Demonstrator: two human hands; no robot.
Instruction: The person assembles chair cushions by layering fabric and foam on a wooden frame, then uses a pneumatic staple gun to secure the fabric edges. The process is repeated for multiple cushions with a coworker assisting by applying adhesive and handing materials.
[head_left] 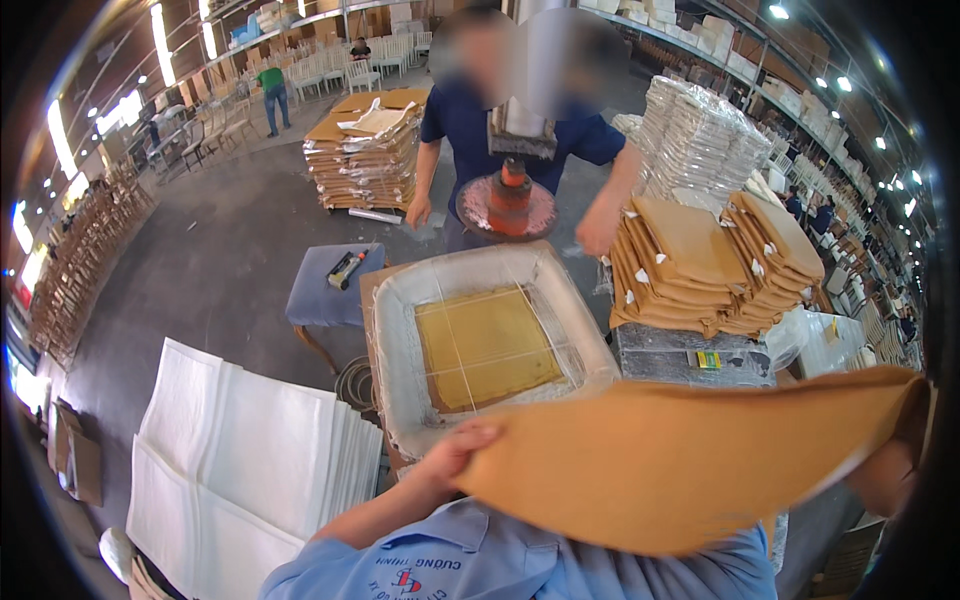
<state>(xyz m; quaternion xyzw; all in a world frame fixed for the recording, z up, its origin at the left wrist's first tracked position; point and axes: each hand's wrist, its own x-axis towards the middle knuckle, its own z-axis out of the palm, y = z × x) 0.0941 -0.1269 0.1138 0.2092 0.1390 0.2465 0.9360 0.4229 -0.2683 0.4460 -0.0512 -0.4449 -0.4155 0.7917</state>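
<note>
A tan, curved sheet of upholstery material [680, 460] stretches across the front, slightly blurred, between my two hands. My left hand [462, 448] pinches its left end, close to the near edge of a padded square frame. Closed at the sheet's far right end is my right hand [888, 474], dark and partly hidden by the material. The frame [400, 345] has thick pale padding around a recessed yellowish panel [488, 345], with thin cords crossing over it. Above its far edge hangs a press head with a round plate [475, 205] and an orange centre.
A co-worker in a dark blue shirt [455, 125] stands behind the press. Folded tan covers [690, 240] are stacked right, white foam sheets [240, 420] left. A blue stool [325, 290] bears a tool [348, 268]. More tan pieces [365, 150] stand behind.
</note>
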